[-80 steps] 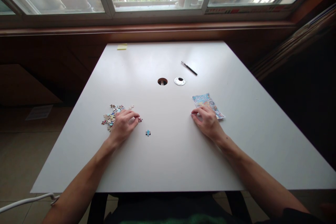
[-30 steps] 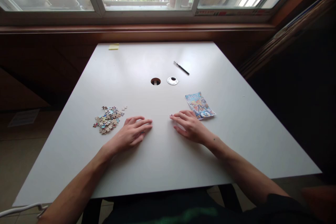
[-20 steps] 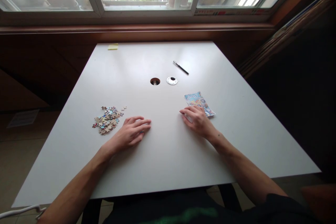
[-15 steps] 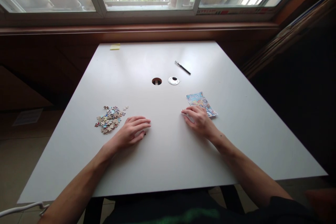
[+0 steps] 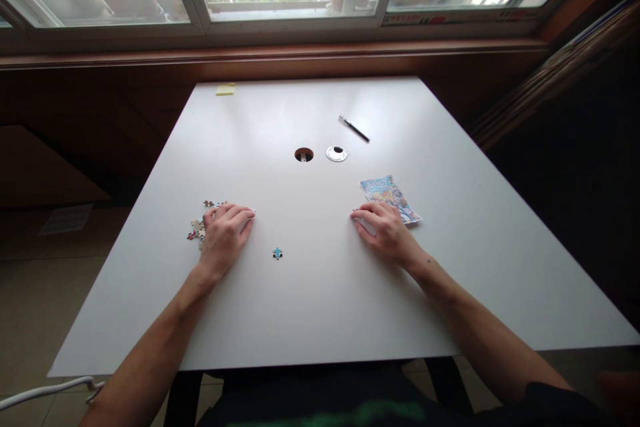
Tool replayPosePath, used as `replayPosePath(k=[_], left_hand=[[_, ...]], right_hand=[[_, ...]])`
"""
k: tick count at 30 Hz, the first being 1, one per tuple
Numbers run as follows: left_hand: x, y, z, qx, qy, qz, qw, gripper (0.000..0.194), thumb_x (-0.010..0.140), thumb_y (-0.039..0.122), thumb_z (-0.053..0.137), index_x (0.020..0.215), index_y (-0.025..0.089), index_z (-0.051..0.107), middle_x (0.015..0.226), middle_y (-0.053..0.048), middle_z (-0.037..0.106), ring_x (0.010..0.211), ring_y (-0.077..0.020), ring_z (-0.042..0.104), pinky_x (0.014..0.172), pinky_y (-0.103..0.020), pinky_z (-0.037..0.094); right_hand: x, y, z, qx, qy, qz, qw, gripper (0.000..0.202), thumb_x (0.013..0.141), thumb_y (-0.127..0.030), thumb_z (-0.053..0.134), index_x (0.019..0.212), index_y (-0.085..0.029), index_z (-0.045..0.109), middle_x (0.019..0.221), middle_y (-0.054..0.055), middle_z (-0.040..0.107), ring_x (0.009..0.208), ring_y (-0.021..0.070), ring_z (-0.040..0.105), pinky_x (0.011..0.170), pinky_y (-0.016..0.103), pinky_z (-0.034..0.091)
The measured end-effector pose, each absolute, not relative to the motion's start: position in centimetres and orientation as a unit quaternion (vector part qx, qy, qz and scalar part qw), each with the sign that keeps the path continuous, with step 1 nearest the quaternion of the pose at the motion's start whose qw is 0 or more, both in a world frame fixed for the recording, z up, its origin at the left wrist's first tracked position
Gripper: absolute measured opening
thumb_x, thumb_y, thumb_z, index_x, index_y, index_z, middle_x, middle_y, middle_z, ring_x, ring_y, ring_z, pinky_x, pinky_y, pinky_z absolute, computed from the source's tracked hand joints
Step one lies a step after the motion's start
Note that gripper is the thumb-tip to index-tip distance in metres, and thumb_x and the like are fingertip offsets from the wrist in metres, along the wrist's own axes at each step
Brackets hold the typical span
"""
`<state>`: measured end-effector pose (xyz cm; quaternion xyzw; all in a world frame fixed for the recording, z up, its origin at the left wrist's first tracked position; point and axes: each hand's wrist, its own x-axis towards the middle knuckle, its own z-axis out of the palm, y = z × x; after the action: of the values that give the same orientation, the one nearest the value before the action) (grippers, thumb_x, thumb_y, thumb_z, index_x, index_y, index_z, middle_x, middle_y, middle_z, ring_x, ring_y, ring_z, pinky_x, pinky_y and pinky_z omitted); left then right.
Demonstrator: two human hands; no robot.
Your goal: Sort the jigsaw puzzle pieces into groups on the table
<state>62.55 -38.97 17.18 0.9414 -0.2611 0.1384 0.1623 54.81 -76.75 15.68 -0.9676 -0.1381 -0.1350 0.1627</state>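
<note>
Over the right part of the puzzle piece pile (image 5: 197, 227) lies my left hand (image 5: 225, 237), its fingers bent and close together; whatever is under the fingertips is hidden or too small to name. A single blue puzzle piece (image 5: 277, 253) rests on the white table to the right of that hand. My right hand (image 5: 383, 230) is at the lower left edge of the colourful printed packet (image 5: 387, 193), covering a corner. Its thumb and fingers are drawn together, with a tiny dark bit at the fingertips that I cannot make out.
A black pen (image 5: 354, 128) lies towards the back of the white table (image 5: 310, 320). Near the middle are a round cable hole (image 5: 304, 155) and its silver cover (image 5: 337, 153). A yellow sticky note (image 5: 225, 89) is by the far edge, below the window.
My left hand has moved left onto the pile, and the single blue piece now shows on the table where that hand was. My right hand has hardly moved. The view has shifted slightly.
</note>
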Motion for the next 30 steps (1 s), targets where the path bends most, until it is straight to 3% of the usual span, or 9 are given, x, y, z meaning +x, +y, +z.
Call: replayPosePath(k=[10, 15, 21, 24, 30], left_hand=[[62.82, -38.92, 16.83, 0.923, -0.257, 0.141, 0.25, 0.011, 0.098, 0.021, 0.052, 0.098, 0.022, 0.063, 0.094, -0.002, 0.074, 0.086, -0.0194, 0.068, 0.095, -0.038, 0.043], [62.56, -39.2, 16.98, 0.913, -0.247, 0.111, 0.306, 0.009, 0.096, 0.026, 0.055, 0.098, 0.023, 0.063, 0.094, -0.001, 0.075, 0.088, -0.0193, 0.069, 0.088, -0.034, 0.049], [62.63, -39.17, 16.79, 0.918, -0.279, 0.091, 0.267, 0.008, 0.096, 0.025, 0.056, 0.095, 0.023, 0.064, 0.092, -0.002, 0.075, 0.087, -0.02, 0.069, 0.091, -0.039, 0.043], [62.74, -38.93, 16.75, 0.921, -0.282, 0.105, 0.247, 0.015, 0.097, 0.02, 0.052, 0.096, 0.022, 0.067, 0.098, -0.003, 0.074, 0.095, -0.0211, 0.067, 0.094, -0.041, 0.04], [62.62, -38.74, 16.98, 0.925, -0.313, 0.096, 0.192, 0.022, 0.09, 0.019, 0.059, 0.101, 0.029, 0.075, 0.107, -0.003, 0.071, 0.103, -0.024, 0.061, 0.101, -0.046, 0.034]], right_hand=[[54.82, -76.84, 15.61, -0.966, -0.147, -0.14, 0.16, 0.022, 0.095, -0.025, 0.054, 0.11, -0.023, 0.07, 0.111, 0.009, 0.067, 0.104, 0.0271, 0.06, 0.097, 0.045, 0.043], [54.81, -76.83, 15.58, -0.966, -0.143, -0.139, 0.162, 0.022, 0.095, -0.025, 0.054, 0.11, -0.024, 0.07, 0.112, 0.009, 0.067, 0.105, 0.027, 0.061, 0.098, 0.045, 0.042], [54.76, -76.76, 15.65, -0.968, -0.14, -0.139, 0.157, 0.022, 0.095, -0.026, 0.054, 0.109, -0.023, 0.07, 0.112, 0.01, 0.067, 0.106, 0.0275, 0.061, 0.099, 0.046, 0.042], [54.73, -76.75, 15.69, -0.968, -0.14, -0.135, 0.157, 0.022, 0.096, -0.025, 0.054, 0.11, -0.023, 0.07, 0.112, 0.009, 0.066, 0.106, 0.0271, 0.06, 0.099, 0.045, 0.042], [54.73, -76.75, 15.72, -0.968, -0.14, -0.136, 0.159, 0.023, 0.095, -0.026, 0.053, 0.11, -0.024, 0.07, 0.112, 0.01, 0.066, 0.106, 0.0277, 0.06, 0.098, 0.046, 0.042]])
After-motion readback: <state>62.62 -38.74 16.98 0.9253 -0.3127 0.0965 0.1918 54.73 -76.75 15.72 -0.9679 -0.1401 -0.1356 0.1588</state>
